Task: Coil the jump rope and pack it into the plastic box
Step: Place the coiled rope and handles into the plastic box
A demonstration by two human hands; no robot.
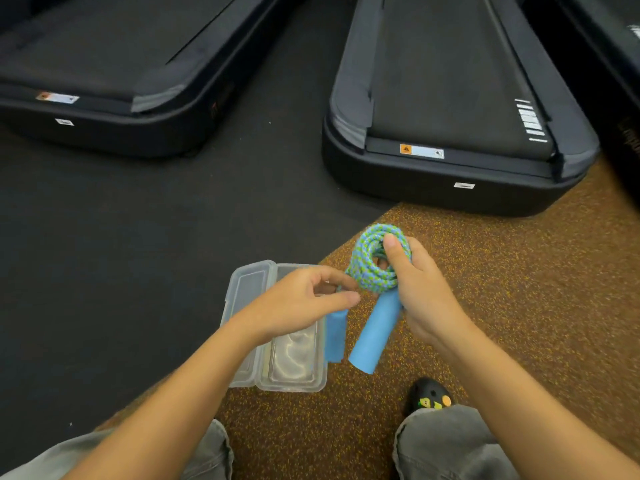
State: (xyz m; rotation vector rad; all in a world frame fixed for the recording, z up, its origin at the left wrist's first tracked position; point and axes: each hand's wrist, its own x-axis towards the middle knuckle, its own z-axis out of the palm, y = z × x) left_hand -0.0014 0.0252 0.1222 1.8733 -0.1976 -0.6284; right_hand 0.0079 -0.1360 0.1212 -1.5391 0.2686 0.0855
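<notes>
I hold the jump rope (375, 268) in the air over the speckled floor (519, 289), its green-and-blue cord wound into a tight ring. My right hand (415, 289) is closed around the ring at its 4 o'clock side, thumb pressed across the turns so they cannot spring loose. One blue handle (372, 336) hangs down from that grip toward 6 o'clock. My left hand (304, 299) pinches the cord's last stretch at the ring's 8 o'clock, with the second handle (336, 336) dangling below it, ready to tuck it in. The plastic box (294, 358) lies open on the floor at 7 o'clock from the coil, lid (242, 306) swung out at its 9 o'clock side, so I judge packing comes next.
</notes>
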